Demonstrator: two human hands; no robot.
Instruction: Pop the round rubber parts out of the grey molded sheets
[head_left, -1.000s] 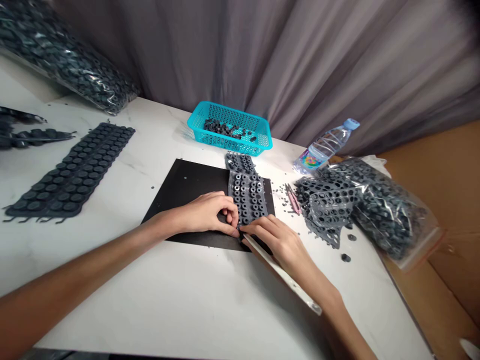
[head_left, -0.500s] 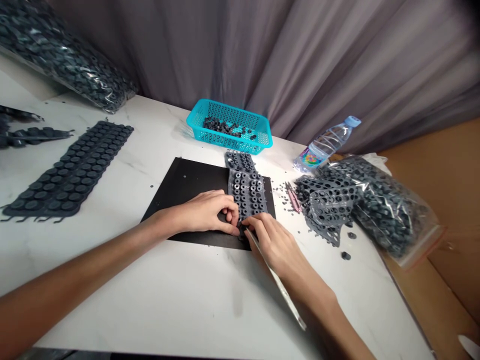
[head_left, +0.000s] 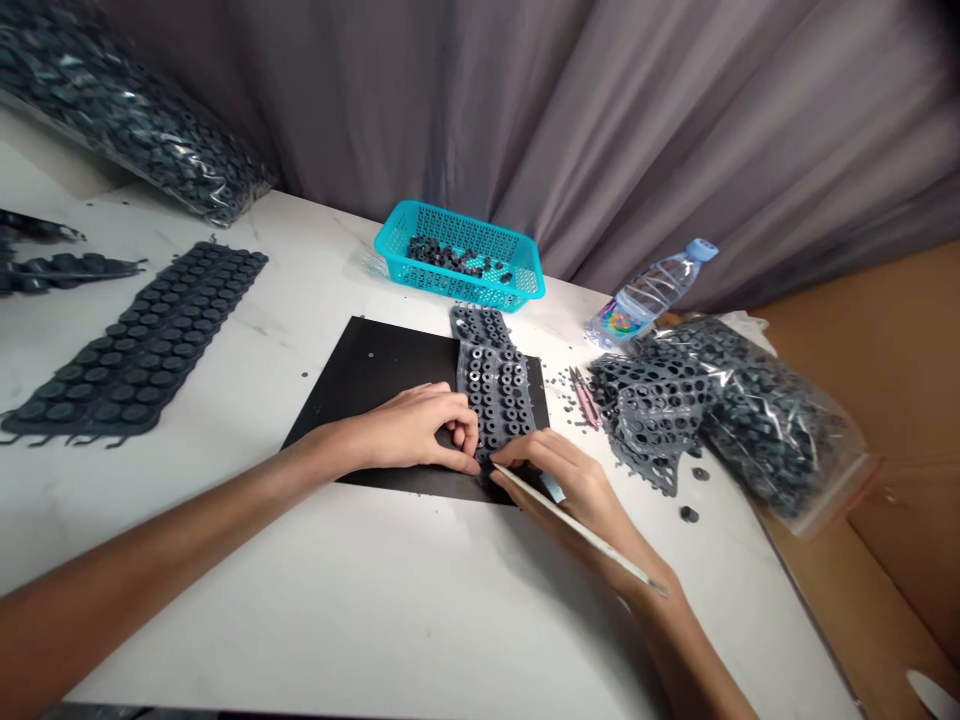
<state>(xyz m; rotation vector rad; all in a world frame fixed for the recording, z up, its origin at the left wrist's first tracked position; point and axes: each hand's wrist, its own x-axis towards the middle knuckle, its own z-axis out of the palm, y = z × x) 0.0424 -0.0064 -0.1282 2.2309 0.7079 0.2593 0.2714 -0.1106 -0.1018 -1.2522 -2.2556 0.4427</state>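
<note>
A dark grey rubber sheet with rows of ring-shaped studs (head_left: 499, 390) lies lengthwise over a black mat (head_left: 397, 360). My left hand (head_left: 427, 430) rests on the mat at the sheet's near left, fingers curled and thumb tip at its near edge; it seems to pinch that edge. My right hand (head_left: 570, 485) is closed around a thin white pencil-like stick (head_left: 592, 540). The stick's front end is at the sheet's near edge, close to my left thumb, and its rear end points back over my right wrist. What lies between the fingertips is mostly hidden.
A turquoise basket (head_left: 457, 290) with small dark parts stands behind the mat. Rightward are pink snips (head_left: 585, 398), scattered bits, a perforated sheet (head_left: 660, 420), a bottle (head_left: 652, 295) and a bag of parts (head_left: 780, 430). Leftward lie a studded sheet (head_left: 142, 340) and a large bag (head_left: 135, 120).
The stick's rear end has swung right and up, now lying over my right wrist. My right hand has turned slightly, while my left hand has hardly moved.
</note>
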